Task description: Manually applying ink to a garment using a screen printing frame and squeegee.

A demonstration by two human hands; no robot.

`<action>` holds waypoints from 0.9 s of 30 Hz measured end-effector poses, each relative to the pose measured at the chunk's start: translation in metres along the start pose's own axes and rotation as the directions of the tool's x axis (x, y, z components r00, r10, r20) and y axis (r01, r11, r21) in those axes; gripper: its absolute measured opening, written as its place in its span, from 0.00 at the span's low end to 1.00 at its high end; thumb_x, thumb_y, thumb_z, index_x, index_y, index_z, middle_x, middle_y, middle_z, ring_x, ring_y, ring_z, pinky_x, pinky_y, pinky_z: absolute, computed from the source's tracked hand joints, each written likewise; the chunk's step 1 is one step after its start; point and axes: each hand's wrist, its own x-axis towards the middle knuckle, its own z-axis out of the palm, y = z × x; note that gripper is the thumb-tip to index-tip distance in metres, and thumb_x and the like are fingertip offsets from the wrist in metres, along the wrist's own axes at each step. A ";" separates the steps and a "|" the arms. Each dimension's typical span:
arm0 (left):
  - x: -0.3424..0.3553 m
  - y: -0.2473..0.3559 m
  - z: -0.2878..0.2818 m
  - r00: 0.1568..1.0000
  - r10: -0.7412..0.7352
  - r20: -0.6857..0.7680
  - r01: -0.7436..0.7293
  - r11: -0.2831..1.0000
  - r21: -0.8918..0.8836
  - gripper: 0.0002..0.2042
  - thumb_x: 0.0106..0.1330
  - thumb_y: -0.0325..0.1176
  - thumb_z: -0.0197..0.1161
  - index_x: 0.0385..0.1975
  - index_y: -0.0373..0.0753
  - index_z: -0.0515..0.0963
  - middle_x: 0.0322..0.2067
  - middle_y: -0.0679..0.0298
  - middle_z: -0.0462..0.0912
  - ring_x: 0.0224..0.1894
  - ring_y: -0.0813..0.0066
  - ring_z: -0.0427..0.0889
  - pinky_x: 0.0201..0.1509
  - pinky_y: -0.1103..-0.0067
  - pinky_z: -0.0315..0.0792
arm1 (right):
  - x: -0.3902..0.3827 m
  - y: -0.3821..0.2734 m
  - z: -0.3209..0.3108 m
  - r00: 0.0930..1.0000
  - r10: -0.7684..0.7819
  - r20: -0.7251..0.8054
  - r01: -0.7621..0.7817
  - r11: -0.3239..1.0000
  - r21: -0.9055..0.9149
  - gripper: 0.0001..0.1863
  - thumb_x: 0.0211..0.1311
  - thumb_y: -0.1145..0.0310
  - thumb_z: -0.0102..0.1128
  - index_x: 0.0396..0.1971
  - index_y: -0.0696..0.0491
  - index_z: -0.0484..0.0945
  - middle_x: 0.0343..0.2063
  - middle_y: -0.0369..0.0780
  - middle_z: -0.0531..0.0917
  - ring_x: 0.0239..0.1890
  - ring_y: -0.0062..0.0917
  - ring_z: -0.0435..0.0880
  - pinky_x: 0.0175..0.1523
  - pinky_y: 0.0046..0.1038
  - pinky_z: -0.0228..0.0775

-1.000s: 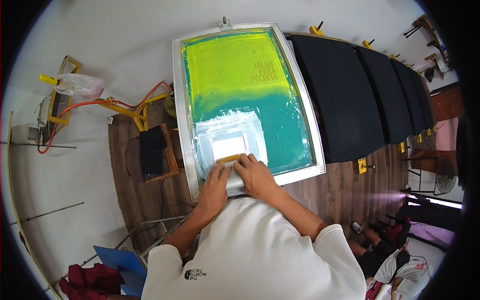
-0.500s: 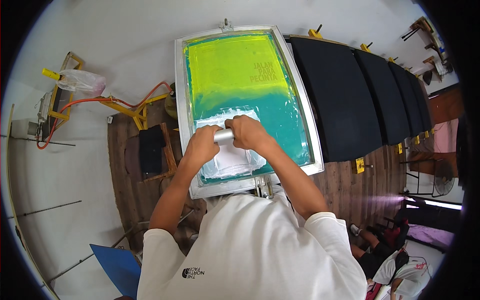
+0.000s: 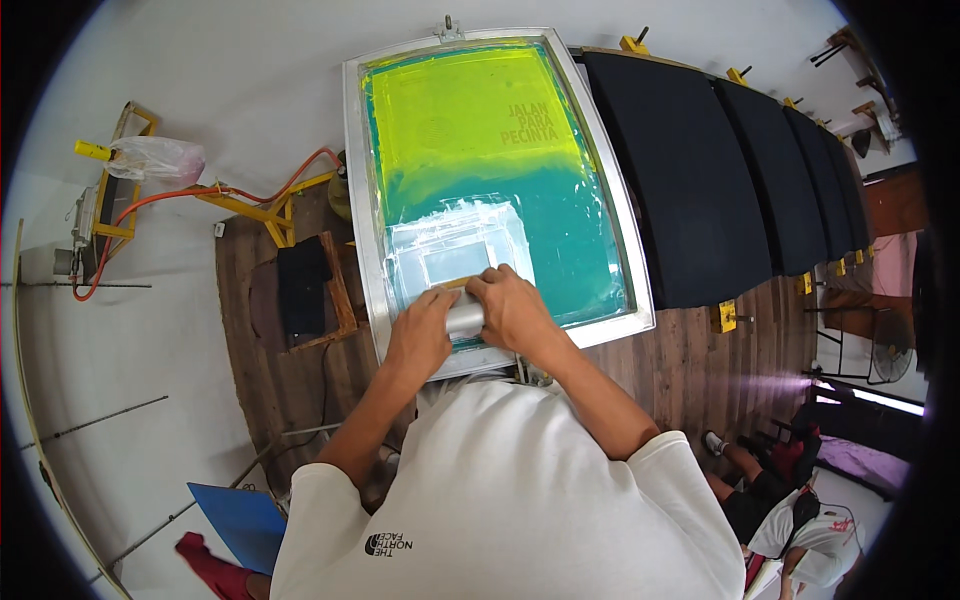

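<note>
Two-handed, with fingers of left hand (image 3: 420, 330) and right hand (image 3: 512, 312) curled around a silver squeegee (image 3: 466, 321); set with long axis left to right and yellowish edge (image 3: 457, 284) away from the white shirt (image 3: 540, 480); held at the near end of a green-and-yellow framed screen (image 3: 575, 245), beside black panels (image 3: 685, 180).

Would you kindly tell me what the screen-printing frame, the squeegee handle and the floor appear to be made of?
Screen-printing frame: probably satin aluminium, from its silvery sheen. Squeegee handle: likely smooth metal, silvery with a soft highlight. Floor: fairly matt wood or wood-look planks, by the brown streaks and seams.
</note>
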 end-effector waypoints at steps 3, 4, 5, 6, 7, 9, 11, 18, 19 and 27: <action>-0.012 0.007 0.001 0.997 -0.040 0.069 0.040 0.999 0.008 0.27 0.46 0.12 0.60 0.52 0.31 0.76 0.52 0.48 0.79 0.52 0.48 0.80 0.56 0.64 0.75 | -0.012 -0.003 0.004 1.000 0.009 0.010 -0.010 1.000 0.005 0.25 0.33 0.77 0.69 0.40 0.55 0.80 0.38 0.42 0.82 0.44 0.40 0.78 0.49 0.37 0.76; -0.016 0.008 0.002 0.997 -0.043 0.072 0.042 0.999 0.007 0.27 0.46 0.12 0.60 0.52 0.31 0.76 0.52 0.48 0.79 0.52 0.48 0.80 0.56 0.64 0.75 | -0.016 -0.004 0.005 1.000 0.009 0.007 -0.009 1.000 0.016 0.25 0.32 0.77 0.69 0.40 0.56 0.80 0.38 0.42 0.82 0.44 0.40 0.78 0.49 0.37 0.76; -0.019 0.010 0.004 0.997 -0.043 0.070 0.043 0.999 0.002 0.25 0.49 0.12 0.59 0.51 0.31 0.76 0.51 0.48 0.78 0.50 0.47 0.80 0.55 0.63 0.76 | -0.019 -0.004 0.006 1.000 0.011 0.011 -0.011 1.000 0.018 0.25 0.32 0.77 0.69 0.40 0.56 0.80 0.38 0.42 0.82 0.44 0.40 0.78 0.49 0.37 0.76; -0.023 0.011 0.004 0.997 -0.045 0.068 0.045 0.999 -0.002 0.23 0.51 0.13 0.58 0.50 0.32 0.77 0.51 0.48 0.78 0.49 0.46 0.81 0.54 0.62 0.76 | -0.022 -0.005 0.005 0.999 0.015 0.028 -0.016 1.000 0.021 0.25 0.32 0.77 0.69 0.40 0.56 0.80 0.38 0.42 0.82 0.45 0.40 0.78 0.50 0.37 0.76; -0.026 0.013 0.004 0.996 -0.050 0.070 0.050 0.999 -0.002 0.23 0.51 0.13 0.58 0.50 0.32 0.77 0.51 0.48 0.78 0.49 0.46 0.81 0.54 0.62 0.76 | -0.024 -0.006 0.005 0.999 0.019 0.046 -0.020 0.999 0.024 0.25 0.32 0.77 0.69 0.40 0.56 0.80 0.39 0.42 0.82 0.45 0.40 0.78 0.50 0.37 0.76; -0.030 0.016 0.006 0.998 -0.025 0.064 0.025 1.000 0.001 0.22 0.52 0.14 0.58 0.50 0.32 0.77 0.52 0.47 0.78 0.49 0.45 0.80 0.54 0.62 0.76 | -0.031 -0.006 0.004 0.998 0.021 0.058 -0.022 0.999 0.023 0.24 0.33 0.77 0.69 0.40 0.56 0.80 0.39 0.42 0.82 0.45 0.40 0.78 0.50 0.37 0.76; -0.033 0.020 0.004 0.996 -0.044 0.076 0.045 0.999 -0.012 0.21 0.53 0.14 0.58 0.50 0.31 0.77 0.53 0.46 0.78 0.49 0.44 0.80 0.55 0.61 0.76 | -0.034 -0.007 0.005 0.997 0.022 0.069 -0.024 1.000 0.020 0.24 0.33 0.77 0.68 0.40 0.56 0.81 0.39 0.42 0.82 0.45 0.40 0.78 0.50 0.37 0.76; -0.037 0.023 0.003 0.986 -0.096 0.137 0.100 0.995 -0.021 0.28 0.47 0.12 0.59 0.53 0.32 0.76 0.53 0.48 0.79 0.53 0.47 0.79 0.59 0.65 0.74 | -0.040 -0.010 0.003 0.997 -0.002 0.077 0.001 1.000 0.013 0.21 0.35 0.76 0.70 0.37 0.56 0.80 0.36 0.44 0.82 0.45 0.41 0.79 0.43 0.41 0.78; -0.036 0.024 0.000 0.986 -0.096 0.133 0.100 0.995 -0.021 0.28 0.47 0.12 0.59 0.53 0.32 0.76 0.53 0.48 0.79 0.53 0.47 0.79 0.59 0.65 0.74 | -0.038 -0.011 0.001 0.998 -0.006 0.068 0.006 1.000 0.006 0.20 0.35 0.75 0.70 0.36 0.56 0.81 0.35 0.44 0.82 0.44 0.41 0.79 0.42 0.41 0.78; 0.025 0.000 -0.033 0.967 -0.043 0.253 0.064 0.995 -0.074 0.16 0.49 0.20 0.59 0.39 0.35 0.84 0.32 0.44 0.84 0.37 0.45 0.84 0.46 0.64 0.77 | 0.010 -0.006 -0.034 0.982 0.028 0.185 -0.042 0.996 0.074 0.13 0.39 0.75 0.69 0.30 0.56 0.83 0.27 0.48 0.85 0.35 0.45 0.85 0.40 0.42 0.79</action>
